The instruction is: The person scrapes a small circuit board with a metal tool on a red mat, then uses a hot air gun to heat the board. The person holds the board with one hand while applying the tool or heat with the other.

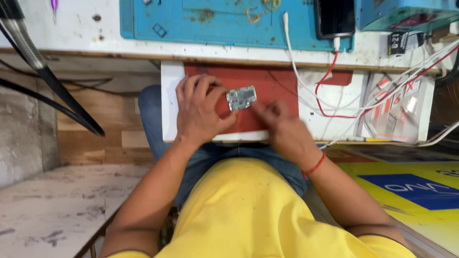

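Observation:
A small silvery circuit board [241, 97] lies on a red mat [272, 83] in a pulled-out white drawer [168, 105] below the bench edge. My left hand [198, 110] rests on the mat with thumb and fingertips touching the board's left end. My right hand [279, 126] is blurred just right of the board, fingers pointing at its lower right corner; whether it touches the board or holds a tool I cannot tell. A red thread circles the right wrist.
On the bench top are a blue work mat [224, 21], a phone [334, 18] on a cable, and a blue device [406, 13]. White and red cables [325, 91] trail over the drawer's right side. Black arm [48, 76] at left; yellow and blue poster [411, 181] at right.

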